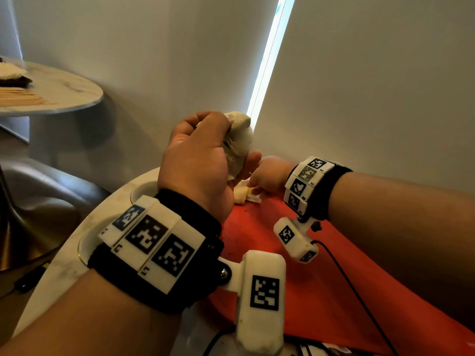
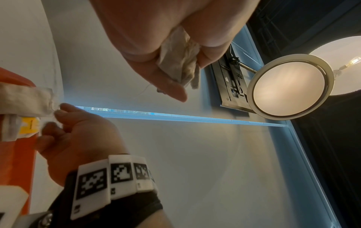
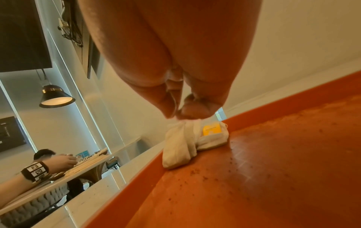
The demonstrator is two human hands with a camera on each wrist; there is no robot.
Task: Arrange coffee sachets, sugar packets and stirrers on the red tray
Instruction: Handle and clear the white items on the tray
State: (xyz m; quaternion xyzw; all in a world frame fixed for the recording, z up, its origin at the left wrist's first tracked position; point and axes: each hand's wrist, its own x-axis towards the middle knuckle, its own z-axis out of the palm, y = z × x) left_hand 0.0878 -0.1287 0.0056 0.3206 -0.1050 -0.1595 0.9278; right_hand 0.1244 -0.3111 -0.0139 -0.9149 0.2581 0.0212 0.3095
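- Step in hand, as I read it: laying sachets at the far corner of the tray point(image 1: 321, 291). Sugar and stirrers not on it yet, so task's early.
- L hand point(image 1: 203, 160) is raised above the table point(image 1: 77, 253), fingers curled round a bunch of pale sachets point(image 1: 237, 145); a reserve stock, prob.
- R hand point(image 3: 181, 100) is low at the tray's far edge, fingertips point(image 3: 187, 111) pinching the top of a sachet point(image 3: 177, 148) that touches the tray floor and leans over the rim.
- A 2nd sachet w/ yellow label point(image 3: 212, 131) lies touching it, just behind.
- Tray floor has dark crumbs scattered.
- Next move, my guess: let go of the pinched one so it lies flat inside the rim, not hanging over, then take another from the L bunch.
- Stirrers point(image 1: 23, 97) sit on another table, well apart to the left; reaching them needs a turn that way.
- Sugar packets: can't tell which, if any, are in view.
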